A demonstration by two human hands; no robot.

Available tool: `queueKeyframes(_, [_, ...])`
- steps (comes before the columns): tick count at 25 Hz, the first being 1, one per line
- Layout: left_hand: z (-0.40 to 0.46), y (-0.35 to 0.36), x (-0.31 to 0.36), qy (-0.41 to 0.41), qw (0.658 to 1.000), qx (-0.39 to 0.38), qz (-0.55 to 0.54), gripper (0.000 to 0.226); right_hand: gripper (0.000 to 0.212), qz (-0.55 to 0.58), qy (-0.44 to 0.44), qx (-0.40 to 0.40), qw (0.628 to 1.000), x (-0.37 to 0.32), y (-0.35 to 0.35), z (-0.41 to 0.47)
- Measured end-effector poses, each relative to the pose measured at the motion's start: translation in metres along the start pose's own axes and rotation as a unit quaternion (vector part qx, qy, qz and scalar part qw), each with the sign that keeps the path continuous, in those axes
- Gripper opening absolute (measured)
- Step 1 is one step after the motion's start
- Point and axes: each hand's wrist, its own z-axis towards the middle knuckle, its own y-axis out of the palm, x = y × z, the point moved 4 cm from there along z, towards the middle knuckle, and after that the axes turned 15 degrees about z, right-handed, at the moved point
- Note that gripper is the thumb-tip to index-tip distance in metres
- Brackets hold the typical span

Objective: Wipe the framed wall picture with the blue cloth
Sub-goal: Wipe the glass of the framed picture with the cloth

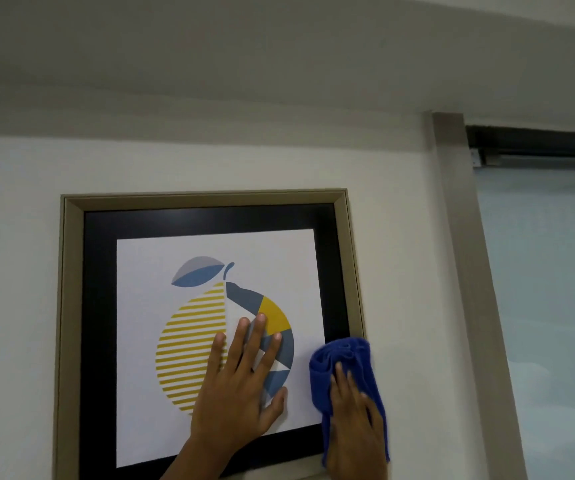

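White wall (pixel 19 237): carries framed picture (pixel 209 216), lemon print. Left hand (pixel 241 386): grip spread flat on glass, centre. Blue cloth (pixel 344 368): at picture's 4 o'clock edge, pressed under right hand (pixel 355 420), fingers flat.

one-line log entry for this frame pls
phase: wiping | right hand: presses blue cloth on picture right edge | left hand: flat on print, bracing
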Motion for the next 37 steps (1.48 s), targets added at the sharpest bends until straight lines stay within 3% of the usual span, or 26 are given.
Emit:
queueKeyframes(2, [0.000, 0.001, 0.000, -0.003, 1.000, 0.002, 0.002, 0.080, 0.057, 0.006, -0.003, -0.009, 1.000, -0.001, -0.004, 0.014])
queueKeyframes(8, [0.003, 0.004, 0.000, 0.004, 0.999, 0.019, 0.041, 0.082, 0.061, 0.080, -0.022, 0.063, 0.995, -0.026, -0.057, 0.130])
queueKeyframes(14, [0.002, 0.006, 0.001, 0.006, 0.998, 0.039, 0.040, 0.081, 0.059, -0.010, -0.049, 0.068, 0.996, -0.041, -0.090, 0.229])
queueKeyframes(20, [-0.004, 0.001, 0.001, 0.015, 0.997, 0.067, 0.023, 0.081, 0.064, 0.013, -0.002, 0.122, 0.992, -0.030, -0.069, 0.175])
queueKeyframes(26, [-0.003, 0.006, 0.002, 0.025, 0.997, 0.067, 0.028, 0.080, 0.070, 0.061, 0.068, 0.087, 0.992, -0.016, -0.012, 0.030])
queueKeyframes(30, [-0.003, 0.006, 0.002, 0.029, 0.998, 0.058, 0.026, 0.080, 0.080, 0.110, 0.090, 0.055, 0.988, -0.013, 0.001, -0.001])
queueKeyframes(37, [-0.021, -0.010, 0.027, 0.042, 0.997, -0.030, -0.060, 0.080, 0.055, 0.109, 0.037, 0.015, 0.993, -0.007, -0.026, -0.015])
